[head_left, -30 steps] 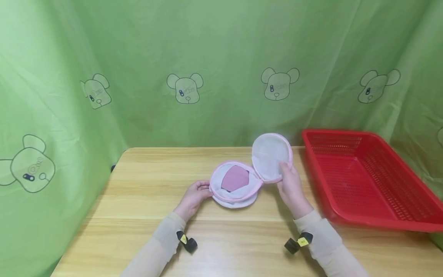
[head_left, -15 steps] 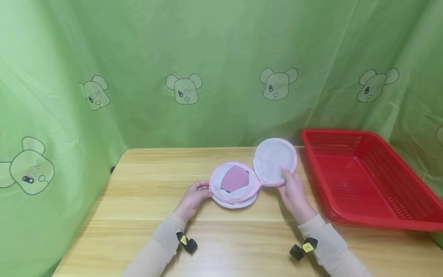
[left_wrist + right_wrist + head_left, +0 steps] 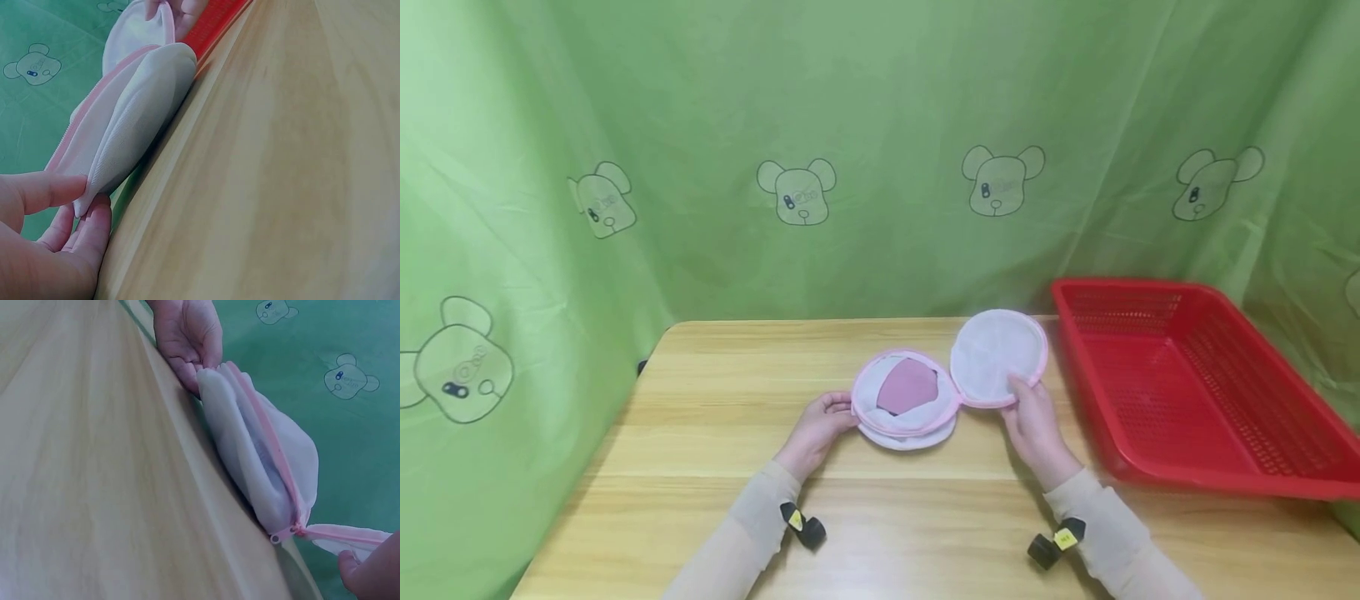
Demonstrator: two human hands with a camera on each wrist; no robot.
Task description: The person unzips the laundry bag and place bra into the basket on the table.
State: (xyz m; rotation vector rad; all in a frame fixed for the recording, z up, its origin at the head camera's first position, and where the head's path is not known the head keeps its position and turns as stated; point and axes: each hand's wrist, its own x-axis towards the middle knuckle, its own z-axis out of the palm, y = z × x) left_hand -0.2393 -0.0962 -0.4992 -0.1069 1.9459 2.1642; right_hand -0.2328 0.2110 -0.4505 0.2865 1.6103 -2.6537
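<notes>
A round white fabric wash bag (image 3: 913, 442) with a pink zipper rim sits unzipped on the table. Inside it shows a mauve-pink piece (image 3: 907, 386), its kind unclear. The bag's round lid (image 3: 992, 354) is folded out to the right, joined at the rim. My left hand (image 3: 816, 429) pinches the bag's left edge, thumb above and fingers below, as the left wrist view shows. With thumb on the inner face, my right hand (image 3: 1037, 425) holds the lid by its lower right edge. The zipper pull (image 3: 284, 535) hangs near the hinge in the right wrist view.
A large red plastic basket (image 3: 1112, 400) with perforated walls stands on the right, close beside my right hand. The light wooden table (image 3: 730, 367) ends at a green curtain (image 3: 880, 250) printed with bear heads, which hangs behind and on both sides.
My right hand has brought the lid down and slightly to the right, so it lies further folded back. My left hand and the bag's body have stayed almost in place.
</notes>
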